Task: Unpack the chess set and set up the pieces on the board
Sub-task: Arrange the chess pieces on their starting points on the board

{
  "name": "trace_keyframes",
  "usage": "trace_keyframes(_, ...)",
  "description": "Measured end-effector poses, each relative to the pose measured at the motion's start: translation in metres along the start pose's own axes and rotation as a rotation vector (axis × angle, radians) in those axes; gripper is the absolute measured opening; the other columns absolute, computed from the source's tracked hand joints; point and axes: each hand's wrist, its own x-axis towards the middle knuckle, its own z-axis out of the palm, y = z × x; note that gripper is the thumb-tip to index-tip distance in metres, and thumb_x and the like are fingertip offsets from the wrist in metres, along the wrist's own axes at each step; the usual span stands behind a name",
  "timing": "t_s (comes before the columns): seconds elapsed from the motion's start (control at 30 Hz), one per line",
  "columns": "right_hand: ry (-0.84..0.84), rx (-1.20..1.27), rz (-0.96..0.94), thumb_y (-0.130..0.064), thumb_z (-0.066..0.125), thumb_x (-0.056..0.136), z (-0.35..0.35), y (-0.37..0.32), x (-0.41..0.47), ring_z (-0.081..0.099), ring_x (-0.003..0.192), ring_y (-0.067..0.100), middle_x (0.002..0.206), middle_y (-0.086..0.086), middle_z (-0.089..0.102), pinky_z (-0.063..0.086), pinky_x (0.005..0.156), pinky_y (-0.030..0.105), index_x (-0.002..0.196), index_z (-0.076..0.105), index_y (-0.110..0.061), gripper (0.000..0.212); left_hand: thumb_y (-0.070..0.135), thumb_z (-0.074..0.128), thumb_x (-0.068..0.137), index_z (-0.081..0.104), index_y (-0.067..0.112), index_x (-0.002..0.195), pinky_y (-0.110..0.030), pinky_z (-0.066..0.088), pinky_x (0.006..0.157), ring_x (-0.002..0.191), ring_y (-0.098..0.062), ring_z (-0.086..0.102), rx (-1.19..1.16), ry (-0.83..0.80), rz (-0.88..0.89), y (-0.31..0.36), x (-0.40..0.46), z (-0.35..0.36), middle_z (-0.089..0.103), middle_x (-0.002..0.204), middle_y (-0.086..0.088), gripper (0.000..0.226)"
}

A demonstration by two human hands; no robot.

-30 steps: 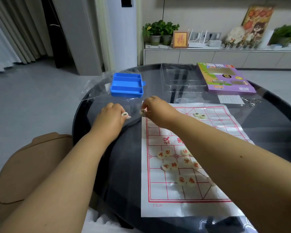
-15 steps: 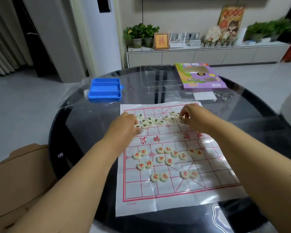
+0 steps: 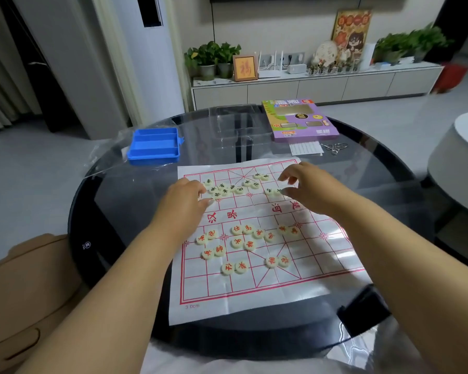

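Observation:
The white paper board [image 3: 254,290] with a red grid lies on the round black glass table [image 3: 92,225]. Several cream discs with red characters [image 3: 241,242] are scattered over its near half. A cluster of discs with dark characters [image 3: 227,188] sits on the far half. My left hand [image 3: 184,203] rests at the left end of that cluster with its fingers curled down among the discs; whether it holds one is hidden. My right hand [image 3: 308,190] hovers over the far right of the board, fingers loosely spread, thumb tip touching a dark-lettered disc [image 3: 274,191].
A blue compartment tray [image 3: 154,145] stands beyond the board's far left corner, on clear plastic film [image 3: 106,160]. A clear plastic tray [image 3: 238,122], a purple box [image 3: 300,120], a white slip [image 3: 305,149] and metal rings [image 3: 335,148] lie at the back. A tan stool [image 3: 25,292] stands left.
Both hands moved from the board's far left corner onto its far half, the right hand going across to the right. Its fingers have since spread a little.

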Motion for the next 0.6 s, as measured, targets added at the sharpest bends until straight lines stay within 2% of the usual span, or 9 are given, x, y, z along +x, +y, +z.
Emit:
trace_keyframes(0.07, 0.031, 0.023, -0.011, -0.028, 0.059, 0.092, -0.006, -0.001, -0.012, 0.052, 0.085, 0.012, 0.114, -0.001, 0.053, 0.04, 0.072, 0.023, 0.121, 0.057, -0.02, 0.03, 0.036, 0.057, 0.094, 0.057, 0.02, 0.126, -0.023, 0.043, 0.082, 0.099, -0.011, 0.051, -0.015, -0.002, -0.008, 0.007, -0.006, -0.007, 0.054, 0.121, 0.001, 0.036)
trace_keyframes(0.17, 0.041, 0.08, -0.007, -0.029, 0.058, 0.092, -0.013, -0.007, -0.03, 0.057, 0.077, 0.01, 0.107, -0.003, 0.056, 0.049, 0.068, 0.026, 0.117, 0.059, -0.021, 0.027, 0.036, 0.057, 0.094, 0.057, 0.021, 0.126, -0.022, 0.041, 0.077, 0.093, -0.009, 0.051, -0.032, 0.002, -0.019, 0.017, -0.017, -0.016, 0.052, 0.112, 0.005, 0.035)
trace_keyframes(0.23, 0.041, 0.091, 0.001, -0.03, 0.058, 0.092, -0.014, -0.01, -0.041, 0.059, 0.079, 0.012, 0.105, -0.005, 0.058, 0.052, 0.07, 0.029, 0.116, 0.059, -0.023, 0.025, 0.038, 0.056, 0.094, 0.057, 0.022, 0.126, -0.023, 0.042, 0.077, 0.092, -0.01, 0.052, -0.05, -0.014, -0.026, 0.022, -0.026, -0.021, 0.05, 0.107, 0.008, 0.036)
trace_keyframes(0.33, 0.037, 0.102, -0.007, -0.032, 0.058, 0.091, -0.011, -0.015, -0.057, 0.057, 0.084, 0.011, 0.103, -0.007, 0.058, 0.048, 0.07, 0.024, 0.115, 0.06, -0.024, 0.025, 0.04, 0.055, 0.094, 0.056, 0.024, 0.126, -0.023, 0.042, 0.077, 0.094, -0.009, 0.053, -0.068, -0.085, -0.032, 0.025, -0.041, -0.025, 0.054, 0.113, 0.007, 0.036)
trace_keyframes(0.43, 0.028, 0.122, -0.019, -0.032, 0.058, 0.092, -0.005, -0.019, -0.071, 0.053, 0.082, 0.007, 0.097, -0.012, 0.056, 0.042, 0.067, 0.02, 0.113, 0.061, -0.025, 0.022, 0.042, 0.054, 0.094, 0.056, 0.026, 0.126, -0.021, 0.043, 0.075, 0.092, -0.008, 0.054, -0.092, -0.115, -0.042, 0.024, -0.058, -0.027, 0.052, 0.109, 0.011, 0.037)
trace_keyframes(0.6, 0.027, 0.211, 0.005, -0.031, 0.059, 0.091, 0.005, -0.015, -0.092, 0.051, 0.077, 0.002, 0.085, -0.02, 0.053, 0.037, 0.061, 0.016, 0.107, 0.061, -0.03, 0.016, 0.04, 0.053, 0.095, 0.057, 0.025, 0.121, -0.013, 0.038, 0.059, 0.082, -0.005, 0.053, -0.137, -0.073, -0.055, 0.013, -0.085, -0.021, 0.049, 0.102, 0.013, 0.031)
